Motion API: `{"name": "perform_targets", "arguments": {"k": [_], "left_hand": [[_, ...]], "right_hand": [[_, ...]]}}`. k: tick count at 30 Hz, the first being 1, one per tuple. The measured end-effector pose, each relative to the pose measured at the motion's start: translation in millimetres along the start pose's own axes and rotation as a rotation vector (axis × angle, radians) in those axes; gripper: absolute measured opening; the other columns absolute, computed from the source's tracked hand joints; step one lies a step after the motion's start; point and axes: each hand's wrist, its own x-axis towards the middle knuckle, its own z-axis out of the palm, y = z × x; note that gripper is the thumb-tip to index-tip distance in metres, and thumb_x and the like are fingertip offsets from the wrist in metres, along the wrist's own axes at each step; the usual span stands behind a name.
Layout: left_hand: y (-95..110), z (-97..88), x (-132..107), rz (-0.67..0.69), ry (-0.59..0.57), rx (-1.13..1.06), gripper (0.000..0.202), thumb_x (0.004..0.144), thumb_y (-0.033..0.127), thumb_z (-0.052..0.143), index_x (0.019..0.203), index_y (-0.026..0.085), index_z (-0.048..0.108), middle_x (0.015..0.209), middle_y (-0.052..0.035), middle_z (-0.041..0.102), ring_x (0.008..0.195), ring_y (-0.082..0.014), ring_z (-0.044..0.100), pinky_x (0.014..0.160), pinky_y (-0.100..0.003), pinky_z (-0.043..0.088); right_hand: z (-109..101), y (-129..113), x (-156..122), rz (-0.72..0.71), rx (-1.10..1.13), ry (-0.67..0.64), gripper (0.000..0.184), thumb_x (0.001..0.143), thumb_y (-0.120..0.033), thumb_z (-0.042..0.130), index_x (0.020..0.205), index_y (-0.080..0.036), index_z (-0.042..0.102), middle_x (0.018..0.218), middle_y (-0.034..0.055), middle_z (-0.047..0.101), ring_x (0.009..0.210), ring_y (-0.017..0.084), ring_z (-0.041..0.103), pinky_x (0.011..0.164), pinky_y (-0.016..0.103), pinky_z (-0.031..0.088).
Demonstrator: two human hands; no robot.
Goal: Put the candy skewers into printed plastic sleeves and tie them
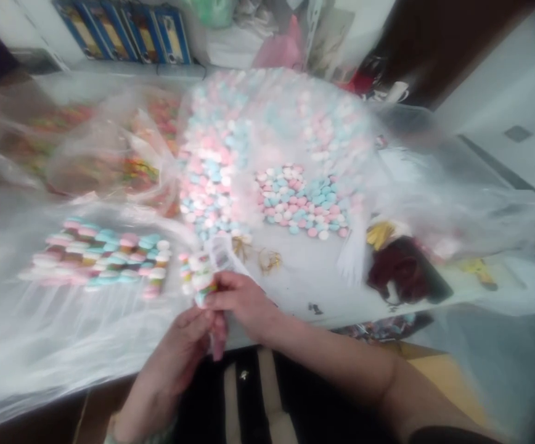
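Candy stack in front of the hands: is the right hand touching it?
Touching: the head view shows the right hand pinching the candy stack at its near right side.

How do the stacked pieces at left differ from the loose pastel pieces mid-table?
The stacked pieces form columns; the loose pieces lie jumbled. The stacked pieces have darker bands between; the loose pieces show none. The stacked pieces cover less area than the loose pieces. Both include pink, white and blue.

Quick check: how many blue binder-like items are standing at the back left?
4 blue binder-like items, side by side: the leftmost, the second, the third and the rightmost. More could be hidden behind them.
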Motion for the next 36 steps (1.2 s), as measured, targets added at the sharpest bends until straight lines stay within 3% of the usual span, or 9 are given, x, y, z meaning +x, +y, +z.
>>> {"name": "perform_targets", "arguments": {"k": [3, 6, 8, 12, 16, 20, 27, 30, 36], "left_hand": [[-13, 7.6, 9, 0.024, 0.263, 0.044, 0.040, 0.061, 0.052, 0.083, 0.070, 0.015, 0.070, 0.053, 0.0023, 0.056, 0.037, -0.0076, 0.038, 0.039, -0.023, 0.025], [-25, 11.1, 17, 0.129, 0.485, 0.136, 0.038, 0.061, 0.047, 0.084, 0.079, 0.016, 0.074, 0.056, 0.0026, 0.057, 0.043, -0.0080, 0.039, 0.040, -0.022, 0.023], [-27, 12.6, 20, 0.129, 0.511, 0.115, 0.034, 0.061, 0.045, 0.083, 0.077, 0.016, 0.073, 0.055, 0.0027, 0.055, 0.046, -0.0085, 0.040, 0.040, -0.021, 0.023], [-16, 17.8, 21, 0.059, 0.482, -0.047, 0.029, 0.061, 0.040, 0.081, 0.064, 0.016, 0.065, 0.048, 0.0055, 0.045, 0.043, -0.0052, 0.030, 0.039, -0.019, 0.016], [-8, 22.5, 20, 0.019, 0.344, -0.143, 0.027, 0.068, 0.038, 0.076, 0.061, 0.016, 0.061, 0.044, 0.0075, 0.036, 0.037, -0.0038, 0.022, 0.037, -0.020, 0.010], [-6, 20.3, 18, 0.014, 0.325, -0.166, 0.027, 0.073, 0.038, 0.074, 0.064, 0.016, 0.062, 0.044, 0.0075, 0.035, 0.036, -0.0032, 0.022, 0.035, -0.018, 0.011], [-5, 26.5, 21, -0.021, 0.248, -0.193, 0.031, 0.071, 0.042, 0.077, 0.070, 0.015, 0.063, 0.045, 0.0083, 0.038, 0.034, -0.0025, 0.024, 0.034, -0.017, 0.015], [-7, 36.7, 23, -0.039, 0.231, -0.203, 0.034, 0.069, 0.044, 0.079, 0.070, 0.015, 0.061, 0.045, 0.0088, 0.040, 0.033, -0.0023, 0.023, 0.033, -0.017, 0.015], [-16, 53.0, 25, -0.009, 0.222, -0.216, 0.038, 0.066, 0.043, 0.082, 0.067, 0.018, 0.054, 0.046, 0.0091, 0.040, 0.037, -0.0035, 0.026, 0.036, -0.018, 0.017]], "right_hand": [[-6, 7, 4, -0.091, 0.084, 0.240, 0.027, 0.067, -0.035, 0.077, 0.081, -0.021, 0.057, 0.062, -0.0063, 0.060, 0.054, 0.013, 0.057, 0.057, 0.026, 0.048], [-30, 7, -3, -0.140, -0.143, 0.314, 0.018, 0.072, -0.029, 0.070, 0.085, -0.021, 0.062, 0.075, -0.0032, 0.064, 0.071, 0.015, 0.061, 0.072, 0.029, 0.050], [-55, 3, -12, -0.206, -0.515, 0.415, 0.007, 0.079, -0.025, 0.060, 0.084, -0.022, 0.064, 0.078, -0.0018, 0.065, 0.075, 0.017, 0.060, 0.076, 0.031, 0.049], [-106, -7, -22, -0.350, -1.339, 0.681, 0.027, 0.083, -0.010, 0.049, 0.094, -0.023, 0.069, 0.104, 0.0070, 0.066, 0.097, 0.021, 0.057, 0.085, 0.033, 0.045], [-129, -9, -19, -0.350, -1.509, 0.639, 0.024, 0.086, -0.009, 0.050, 0.081, -0.021, 0.070, 0.092, 0.0079, 0.065, 0.092, 0.021, 0.058, 0.079, 0.030, 0.046], [-130, -19, -18, -0.456, -1.108, 0.631, 0.018, 0.085, -0.019, 0.056, 0.081, -0.024, 0.074, 0.088, 0.0038, 0.068, 0.086, 0.019, 0.062, 0.080, 0.032, 0.048], [-123, -44, -23, -0.203, -0.238, 0.645, 0.019, 0.065, -0.027, 0.073, 0.082, -0.018, 0.073, 0.066, -0.0005, 0.067, 0.057, 0.014, 0.058, 0.057, 0.029, 0.047], [-97, -39, -26, -0.276, -0.358, 0.579, 0.016, 0.070, -0.022, 0.069, 0.085, -0.020, 0.072, 0.074, 0.0006, 0.071, 0.063, 0.015, 0.063, 0.063, 0.030, 0.052], [-45, -5, -21, -0.772, -1.155, 0.366, 0.023, 0.090, -0.014, 0.050, 0.092, -0.021, 0.071, 0.092, 0.0081, 0.071, 0.089, 0.020, 0.065, 0.082, 0.031, 0.055]]}}
